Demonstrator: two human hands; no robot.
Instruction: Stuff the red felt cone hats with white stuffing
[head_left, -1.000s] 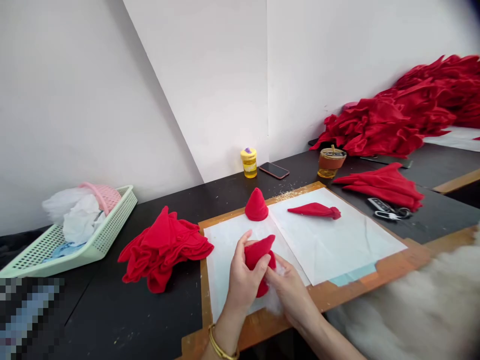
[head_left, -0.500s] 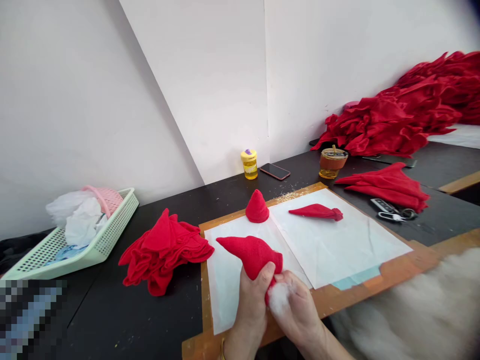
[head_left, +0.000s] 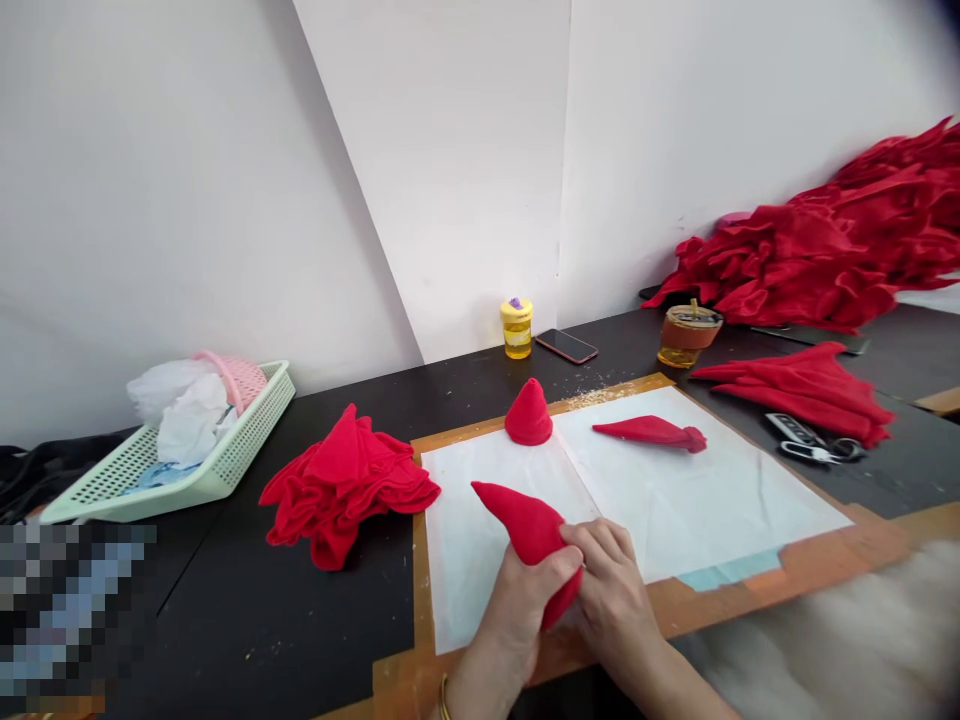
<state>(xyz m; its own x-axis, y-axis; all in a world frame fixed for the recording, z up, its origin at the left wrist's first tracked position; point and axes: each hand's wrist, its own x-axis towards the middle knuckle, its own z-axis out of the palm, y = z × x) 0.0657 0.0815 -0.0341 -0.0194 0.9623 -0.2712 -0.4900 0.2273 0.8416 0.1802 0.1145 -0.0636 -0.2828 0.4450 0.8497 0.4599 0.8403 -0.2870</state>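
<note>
A red felt cone hat is gripped in my left hand, its pointed tip aimed up and to the left. My right hand is closed at the hat's open end, fingers curled against the rim. Only a tiny speck of white shows between the hands; any stuffing inside is hidden. Beyond them a plump red cone stands upright on a white sheet. To its right lies a flatter red cone with a bunched end.
Left lie a stack of red felt pieces and a pale green basket. White fluffy stuffing fills the lower right. A yellow-lidded jar, phone, cup, keys and red cloth pile surround the sheet.
The white stuffing tuft by my right fingers has gone from sight. My right hand has moved up against the hat's open end. The view has shifted, moving the scene slightly rightward.
</note>
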